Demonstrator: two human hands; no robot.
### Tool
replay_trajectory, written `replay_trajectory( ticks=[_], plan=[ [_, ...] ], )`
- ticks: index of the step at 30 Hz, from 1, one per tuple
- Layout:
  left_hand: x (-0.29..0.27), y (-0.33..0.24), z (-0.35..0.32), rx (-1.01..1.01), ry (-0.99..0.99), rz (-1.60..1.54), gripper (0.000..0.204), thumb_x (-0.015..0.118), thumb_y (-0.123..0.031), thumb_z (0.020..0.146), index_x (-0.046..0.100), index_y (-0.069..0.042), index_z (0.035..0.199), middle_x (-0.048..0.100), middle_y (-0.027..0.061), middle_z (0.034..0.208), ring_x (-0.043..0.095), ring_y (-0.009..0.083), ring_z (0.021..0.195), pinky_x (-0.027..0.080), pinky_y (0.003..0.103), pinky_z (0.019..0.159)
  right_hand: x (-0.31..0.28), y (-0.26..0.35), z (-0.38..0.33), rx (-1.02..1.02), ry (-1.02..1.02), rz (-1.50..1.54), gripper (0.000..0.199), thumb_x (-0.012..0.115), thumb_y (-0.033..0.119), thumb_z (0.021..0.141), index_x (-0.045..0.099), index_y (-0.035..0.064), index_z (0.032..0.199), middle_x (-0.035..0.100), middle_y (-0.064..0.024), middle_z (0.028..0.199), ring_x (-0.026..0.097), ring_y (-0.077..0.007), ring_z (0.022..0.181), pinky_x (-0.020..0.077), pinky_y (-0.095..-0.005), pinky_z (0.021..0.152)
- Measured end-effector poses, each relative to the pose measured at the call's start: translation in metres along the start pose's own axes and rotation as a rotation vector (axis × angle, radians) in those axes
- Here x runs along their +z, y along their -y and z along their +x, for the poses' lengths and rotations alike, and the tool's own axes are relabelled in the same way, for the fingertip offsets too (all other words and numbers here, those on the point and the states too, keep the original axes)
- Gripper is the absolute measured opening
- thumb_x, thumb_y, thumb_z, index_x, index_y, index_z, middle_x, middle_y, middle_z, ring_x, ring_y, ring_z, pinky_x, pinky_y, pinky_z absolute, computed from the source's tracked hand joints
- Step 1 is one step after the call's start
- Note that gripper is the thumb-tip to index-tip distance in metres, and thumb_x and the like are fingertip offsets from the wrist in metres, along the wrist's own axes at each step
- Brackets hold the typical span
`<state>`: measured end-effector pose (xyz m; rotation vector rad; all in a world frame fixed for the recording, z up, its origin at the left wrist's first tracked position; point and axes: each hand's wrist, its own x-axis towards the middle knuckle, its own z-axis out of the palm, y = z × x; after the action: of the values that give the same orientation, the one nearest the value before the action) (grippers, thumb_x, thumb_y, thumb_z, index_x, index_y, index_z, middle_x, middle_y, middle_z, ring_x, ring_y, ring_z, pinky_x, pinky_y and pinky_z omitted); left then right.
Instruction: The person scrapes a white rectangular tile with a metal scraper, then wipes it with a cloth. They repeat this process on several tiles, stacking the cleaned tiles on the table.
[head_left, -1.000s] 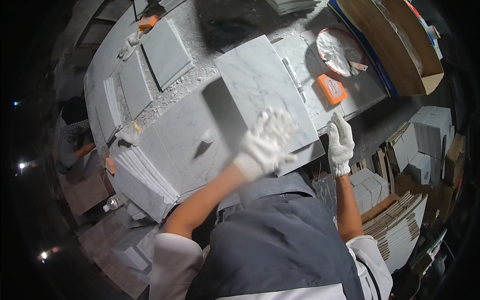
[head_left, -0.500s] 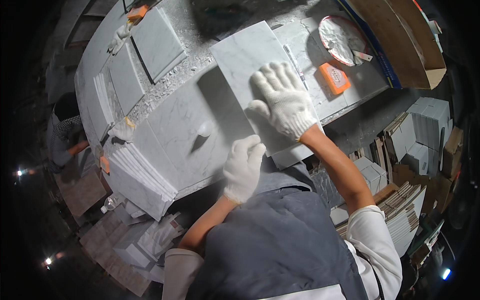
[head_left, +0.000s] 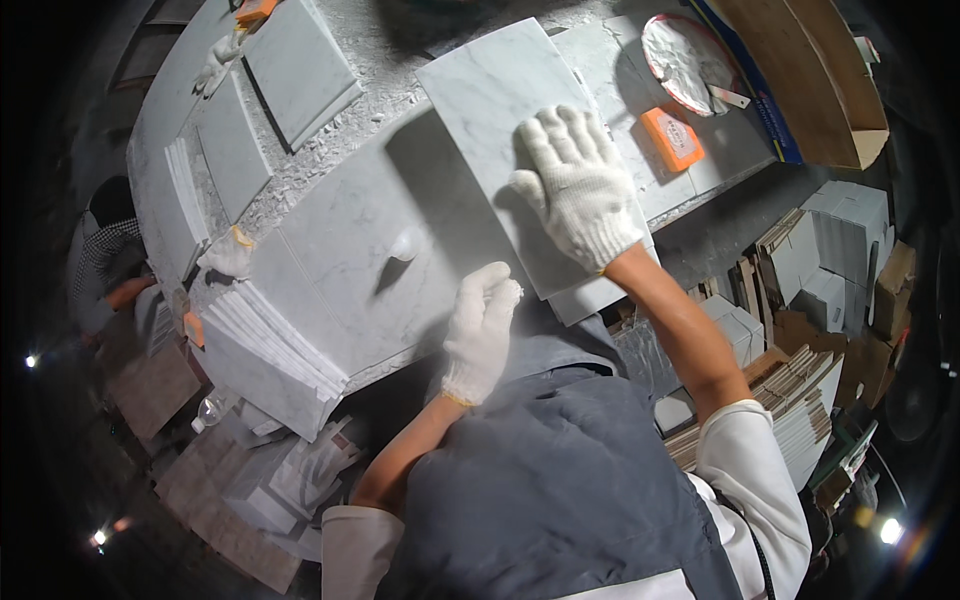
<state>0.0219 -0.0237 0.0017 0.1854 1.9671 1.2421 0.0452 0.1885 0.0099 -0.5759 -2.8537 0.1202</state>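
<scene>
My right hand [head_left: 580, 185], in a white knit glove, lies flat with fingers spread on a large pale grey-veined marble tile [head_left: 490, 75]. This tile rests at an angle over other pale slabs, and another tile [head_left: 590, 298] juts out under its near end. Left of the near corner, my left hand [head_left: 480, 332] is raised in a matching glove. Its fingers are bent together, with a rough whitish bit at the tips, too small to name. A small white round-topped object [head_left: 405, 246] stands on the slab [head_left: 345, 240] to the left.
At the far right are a bowl of white paste [head_left: 672, 50] with a scraper [head_left: 728, 96], an orange block [head_left: 673, 139] and an open cardboard box [head_left: 800, 70]. Stacked tiles [head_left: 270, 345] stand at the left. Another person [head_left: 110, 240] works beyond. Boxes [head_left: 845, 225] sit at right.
The whole view has shifted slightly. My left fingertips have drawn back a little from the tile's edge. My right hand still presses flat on the tile; the marker beside it is now mostly hidden.
</scene>
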Motion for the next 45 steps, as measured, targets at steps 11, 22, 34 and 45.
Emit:
replay_trajectory(
  ticks=[11,22,34,45],
  plan=[
    [-0.004,-0.007,0.008,-0.127,0.053,-0.050,0.048,0.067,-0.027,0.100,0.055,0.002,0.137,0.066,0.0203,0.127,0.063,0.0270,0.120,0.049,0.040,0.104,-0.021,-0.016,-0.068,0.080,-0.031,0.735,0.030,0.060,0.029,0.104,0.069,0.0026,0.116,0.068,-0.0148,0.112,0.066,-0.0319,0.105,0.0513,-0.0448,0.095],
    [0.011,-0.029,0.047,-0.275,0.084,0.134,0.058,0.071,-0.047,0.095,0.054,0.003,0.119,0.063,0.0139,0.110,0.058,0.0224,0.101,0.047,0.038,0.096,-0.025,-0.020,-0.076,0.450,-0.034,0.404,0.035,0.070,0.020,0.098,0.070,0.0035,0.129,0.069,-0.0204,0.128,0.064,-0.0364,0.125,0.0495,-0.0429,0.108],
    [0.012,-0.026,0.062,-0.235,0.071,0.270,0.060,0.067,-0.058,0.096,0.050,0.000,0.095,0.057,0.0150,0.100,0.054,0.0266,0.097,0.045,0.043,0.094,-0.009,-0.012,-0.089,0.479,-0.380,0.529,0.033,0.073,0.014,0.091,0.069,-0.0009,0.120,0.068,-0.0163,0.106,0.064,-0.0337,0.098,0.0523,-0.0444,0.091],
    [0.019,-0.024,0.063,-0.204,-0.005,0.368,0.080,0.066,-0.064,0.093,0.056,0.008,0.128,0.061,0.0246,0.131,0.055,0.0358,0.120,0.041,0.043,0.108,-0.025,-0.023,-0.085,0.414,-0.055,0.350,0.047,0.074,0.024,0.092,0.067,0.0017,0.132,0.069,-0.0201,0.128,0.061,-0.0398,0.127,0.0481,-0.0456,0.110]
  ],
)
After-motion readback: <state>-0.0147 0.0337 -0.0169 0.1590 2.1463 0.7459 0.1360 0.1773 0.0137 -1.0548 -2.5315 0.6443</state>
